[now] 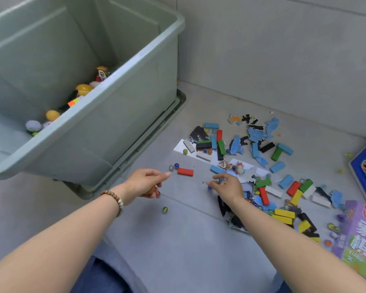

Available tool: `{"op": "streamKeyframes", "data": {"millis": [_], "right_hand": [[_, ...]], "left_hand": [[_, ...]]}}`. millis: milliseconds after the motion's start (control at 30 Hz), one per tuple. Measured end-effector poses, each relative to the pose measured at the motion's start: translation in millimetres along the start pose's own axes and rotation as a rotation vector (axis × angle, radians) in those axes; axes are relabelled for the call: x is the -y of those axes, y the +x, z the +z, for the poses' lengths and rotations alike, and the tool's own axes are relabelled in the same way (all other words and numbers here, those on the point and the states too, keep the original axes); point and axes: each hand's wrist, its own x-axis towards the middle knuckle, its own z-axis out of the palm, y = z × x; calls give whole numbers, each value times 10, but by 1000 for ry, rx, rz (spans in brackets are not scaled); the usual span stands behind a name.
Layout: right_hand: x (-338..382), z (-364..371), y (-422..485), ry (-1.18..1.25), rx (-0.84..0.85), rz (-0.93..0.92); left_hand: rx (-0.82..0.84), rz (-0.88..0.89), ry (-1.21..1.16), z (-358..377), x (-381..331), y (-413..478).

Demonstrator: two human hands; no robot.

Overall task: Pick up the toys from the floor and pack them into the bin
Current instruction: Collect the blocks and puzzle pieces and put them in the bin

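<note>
The left grip hovers low over the floor, its fingers curled round an orange-brown toy that shows only partly beneath the palm. A red marble sits right at that grip's lower edge; whether it is held or lying on the floor cannot be told. Just beyond the left grip's fingertips lie two marbles, and a red block lies flat just to their right, between the two grips. A yellow-green marble rests alone on the floor, nearer the person than the left grip.

The right grip is lowered at the near edge of the heap of toys, thumb and forefinger bent toward each other; whether they pinch anything cannot be told. A blue marble lies just beside its thumb. The heap of coloured blocks, puzzle pieces and marbles spreads beyond and to the right of this grip.

The bin stands to the left of and beyond the left grip, with a yellow egg and other toys inside. A purple box lies far right of the right grip.
</note>
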Motion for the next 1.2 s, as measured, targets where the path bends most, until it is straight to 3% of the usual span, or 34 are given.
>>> {"op": "streamKeyframes", "data": {"millis": [133,333,600,733,900,1100,1200], "right_hand": [[-107,84,-28,-110,-43,-38],[-249,165,-30,-171,-84,-103],[-44,274,-59,234,54,-10],[94,292,-91,360,239,110],[217,379,-68,552,435,146],[445,589,25,303,390,18],[517,676,61,379,438,6]], "left_hand": [[-113,-57,-118,115,500,-42],[-124,-121,-205,410,1020,22],[-226,-58,-64,509,1159,238],[-216,-42,-60,502,1151,206],[-137,-88,-428,307,940,193],[0,-198,-858,-45,766,280],[299,-243,-1266,-214,720,263]]}}
